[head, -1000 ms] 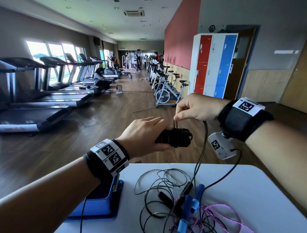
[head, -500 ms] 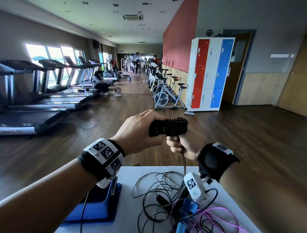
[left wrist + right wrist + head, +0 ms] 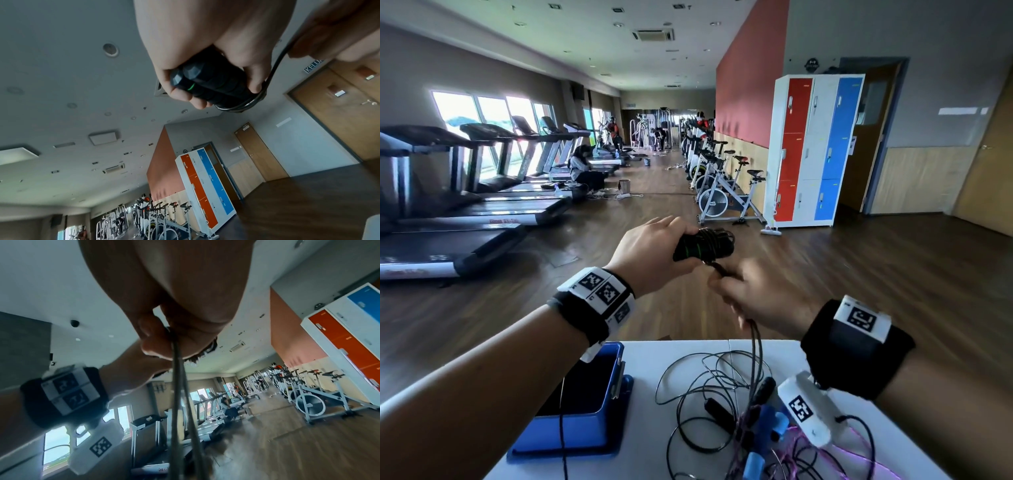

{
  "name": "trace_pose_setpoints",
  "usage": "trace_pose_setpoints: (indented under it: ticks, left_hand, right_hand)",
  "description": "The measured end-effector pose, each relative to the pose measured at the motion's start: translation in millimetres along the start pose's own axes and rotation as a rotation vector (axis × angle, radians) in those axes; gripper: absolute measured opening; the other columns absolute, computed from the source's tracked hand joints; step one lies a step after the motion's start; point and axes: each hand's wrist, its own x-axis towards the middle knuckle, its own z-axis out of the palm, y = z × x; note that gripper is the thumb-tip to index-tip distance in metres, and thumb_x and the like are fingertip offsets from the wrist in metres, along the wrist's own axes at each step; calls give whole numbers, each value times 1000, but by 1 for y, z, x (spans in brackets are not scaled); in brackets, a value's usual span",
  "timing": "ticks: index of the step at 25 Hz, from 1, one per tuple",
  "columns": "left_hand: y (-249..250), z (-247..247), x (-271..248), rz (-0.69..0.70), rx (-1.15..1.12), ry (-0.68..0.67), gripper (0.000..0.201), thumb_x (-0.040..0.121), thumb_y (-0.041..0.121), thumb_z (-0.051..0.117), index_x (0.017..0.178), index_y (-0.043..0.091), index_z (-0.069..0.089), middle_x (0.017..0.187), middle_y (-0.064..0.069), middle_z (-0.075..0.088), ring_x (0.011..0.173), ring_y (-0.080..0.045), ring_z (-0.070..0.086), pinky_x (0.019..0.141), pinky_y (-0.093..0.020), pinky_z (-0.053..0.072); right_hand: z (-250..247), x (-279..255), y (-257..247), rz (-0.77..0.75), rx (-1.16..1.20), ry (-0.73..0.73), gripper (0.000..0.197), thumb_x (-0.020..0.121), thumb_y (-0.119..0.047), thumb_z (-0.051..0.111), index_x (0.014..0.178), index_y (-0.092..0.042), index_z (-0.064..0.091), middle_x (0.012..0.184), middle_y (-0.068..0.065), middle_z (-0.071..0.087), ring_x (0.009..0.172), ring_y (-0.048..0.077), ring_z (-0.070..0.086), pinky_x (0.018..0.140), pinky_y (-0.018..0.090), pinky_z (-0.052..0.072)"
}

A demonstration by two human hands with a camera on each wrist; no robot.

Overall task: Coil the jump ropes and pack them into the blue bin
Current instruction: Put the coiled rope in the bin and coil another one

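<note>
Black jump-rope handles (image 3: 702, 245) sit gripped in the curled left hand (image 3: 650, 253); the right hand (image 3: 760, 301) pinches their trailing cord (image 3: 176, 369).

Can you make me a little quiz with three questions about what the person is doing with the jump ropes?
1. True or false: the left hand grips the black handles with cord wound round them.
2. What does the right hand pinch? A) a blue handle B) the black cord C) the bin
3. Fill in: the blue bin sits on the white ____, left of the loose ropes.

Key: 1 true; 2 B; 3 table.
</note>
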Motion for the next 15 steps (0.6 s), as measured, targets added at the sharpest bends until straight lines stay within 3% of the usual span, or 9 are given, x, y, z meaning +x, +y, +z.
trace_pose_setpoints:
  ticks: [4,7,9,12,15]
  left_hand:
    - [-2,-4,-4,66,78,-18,48,82,53,71,121,28,59,111,7,66,104,-19,61,77,-32,46]
    - [3,-7,-9,155,57,-5,46,78,49,75,117,28,61,106,9,67,100,-17,61,71,-27,42]
    - [8,-8,-14,229,21,2,44,75,48,76,112,30,61,102,13,66,96,-13,60,69,-25,41]
    - [17,-12,-21,323,-60,32,43,71,45,77,108,28,63,97,13,65,90,-9,57,68,-23,44]
    - [25,-17,-29,399,-132,66,43,70,41,78,106,22,66,96,10,67,86,-13,61,71,-25,49]
  right_hand:
    - [-27,9,-28,-53,-314,-13,20,90,-23,67,81,-5,66,57,3,53,46,19,53,46,43,49]
    - [-48,24,-49,-52,-500,-61,15,83,-23,73,73,-12,70,48,-7,51,42,10,46,46,27,38]
    - [-62,37,-61,-103,-588,-79,12,79,-22,77,70,-14,74,49,-8,53,46,7,41,51,25,33]
    - [-77,52,-70,-129,-630,-215,9,77,-25,83,77,-18,78,62,4,64,54,5,43,57,26,32]
    - [-85,65,-64,-108,-574,-354,15,74,-26,87,82,-17,79,70,10,68,56,5,47,53,22,36]
